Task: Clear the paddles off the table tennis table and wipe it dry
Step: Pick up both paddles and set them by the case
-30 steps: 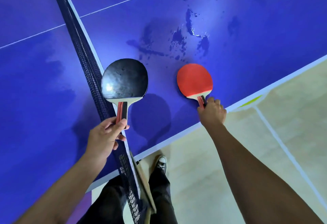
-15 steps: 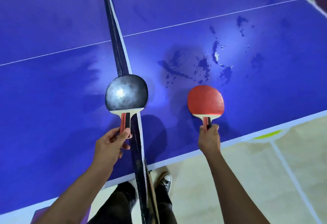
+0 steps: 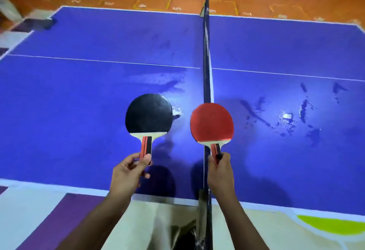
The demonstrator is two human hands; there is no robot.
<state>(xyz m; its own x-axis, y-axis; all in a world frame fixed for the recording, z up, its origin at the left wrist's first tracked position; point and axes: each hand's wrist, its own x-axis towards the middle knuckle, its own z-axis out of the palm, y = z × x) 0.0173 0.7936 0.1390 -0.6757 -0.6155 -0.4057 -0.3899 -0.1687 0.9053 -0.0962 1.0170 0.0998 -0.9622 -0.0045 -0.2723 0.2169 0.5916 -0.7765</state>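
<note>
**Wet table (image 3: pixel 59 111): get both paddles clear before any wiping**

Blue table surface fills most of the view, with dark, glinting wet patches (image 3: pixel 286 119) on it.

The left hand (image 3: pixel 126 172) has thumb and fingers curled round the very end of the black paddle (image 3: pixel 149 114)'s handle. The right hand (image 3: pixel 219 170) is wrapped round the butt of the red paddle (image 3: pixel 212 123)'s handle. Both blades point away from the person, faces up. Round shadows (image 3: pixel 164 178) on the table beneath them suggest both paddles are held off the surface, not lying on it.

The black blade hangs over the left half, just beside a wet smear. The red blade sits across the line of the net (image 3: pixel 206 52) as seen from here. Whether it touches the mesh cannot be told.

The step in hand looks like the carry-off. Both grips are far down the handles, so the blades have leverage. Sliding each hand up towards the blade would steady them, more so if the handles are damp. I would draw the red paddle straight back towards the body before turning, so its edge does not snag the net. Both faces should stay above the puddles and not be dragged through them.

The paddles need a dry resting place off the table. The patterned floor (image 3: pixel 325 228) at the near edge is the only place visible. No cloth is in sight, so wiping has yet to begin, and water lies on both sides of the net.
</note>
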